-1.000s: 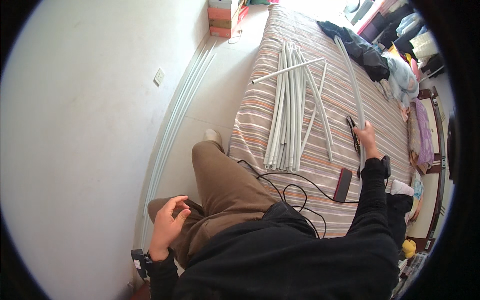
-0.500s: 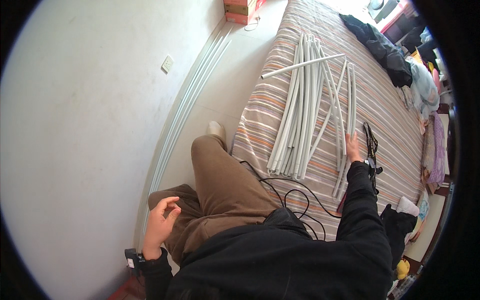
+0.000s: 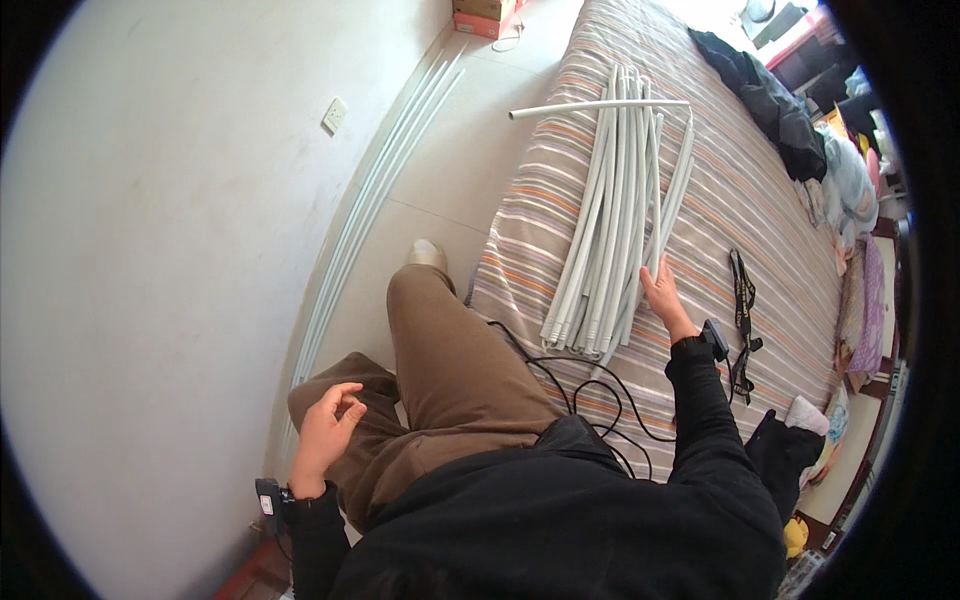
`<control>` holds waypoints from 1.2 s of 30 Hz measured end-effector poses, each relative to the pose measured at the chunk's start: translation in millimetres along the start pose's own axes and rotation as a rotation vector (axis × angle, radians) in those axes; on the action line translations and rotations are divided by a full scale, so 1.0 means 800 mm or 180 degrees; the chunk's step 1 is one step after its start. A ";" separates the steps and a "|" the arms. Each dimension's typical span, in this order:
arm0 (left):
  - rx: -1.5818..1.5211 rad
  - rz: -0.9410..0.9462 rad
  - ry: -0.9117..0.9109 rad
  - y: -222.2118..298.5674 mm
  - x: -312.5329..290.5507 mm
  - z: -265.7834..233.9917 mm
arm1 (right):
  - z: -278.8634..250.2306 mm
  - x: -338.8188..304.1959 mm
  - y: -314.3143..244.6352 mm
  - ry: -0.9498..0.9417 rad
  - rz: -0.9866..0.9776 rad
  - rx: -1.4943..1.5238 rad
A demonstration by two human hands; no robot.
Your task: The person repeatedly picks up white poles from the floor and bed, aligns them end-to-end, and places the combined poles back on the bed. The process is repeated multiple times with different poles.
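White tubes (image 3: 605, 220) lie in a long bundle on the striped bedcover (image 3: 530, 240), and within the last 1 second the right hand (image 3: 668, 302) has brought the loose tubes (image 3: 677, 195) leftward against its right side, so the stack is now more gathered; the crosswise tube (image 3: 590, 104) on top has swung nearer level. The right thumb and fingers sit about the loose tubes, but I cannot tell how firmly they close, as the hand hides part of the contact. The left hand (image 3: 325, 432) is empty over the brown trousers (image 3: 465, 370), thumb and fingertips slightly apart. The upper edge cuts off the boxes (image 3: 483, 20)
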State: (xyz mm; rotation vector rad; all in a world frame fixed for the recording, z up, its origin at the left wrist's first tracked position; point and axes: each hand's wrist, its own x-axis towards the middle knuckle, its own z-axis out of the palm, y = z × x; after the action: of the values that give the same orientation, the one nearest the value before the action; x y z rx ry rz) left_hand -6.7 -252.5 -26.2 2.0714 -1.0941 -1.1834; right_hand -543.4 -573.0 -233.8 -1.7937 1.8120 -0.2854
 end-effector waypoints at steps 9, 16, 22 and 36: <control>-0.0379 -0.0307 0.0243 -0.105 0.008 -0.042 | -0.023 -0.019 -0.018 0.0757 0.0707 -0.0187; -0.0334 -0.0364 0.0482 -0.170 0.029 -0.071 | -0.034 -0.015 0.014 0.0876 0.0556 -0.1276; -0.0475 -0.0589 0.0649 -0.219 0.063 -0.089 | -0.057 0.005 0.022 0.0581 0.1126 -0.1116; 0.0790 -0.0634 0.1724 -0.341 0.054 -0.060 | 0.140 -0.027 -0.426 -0.0562 -0.1684 0.0227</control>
State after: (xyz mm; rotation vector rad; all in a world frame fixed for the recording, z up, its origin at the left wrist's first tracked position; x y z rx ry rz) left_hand 155.1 -138.2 -224.6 2.5309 -0.8144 -0.5191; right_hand -196.8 -552.2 -141.0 -2.1474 1.1707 -0.3720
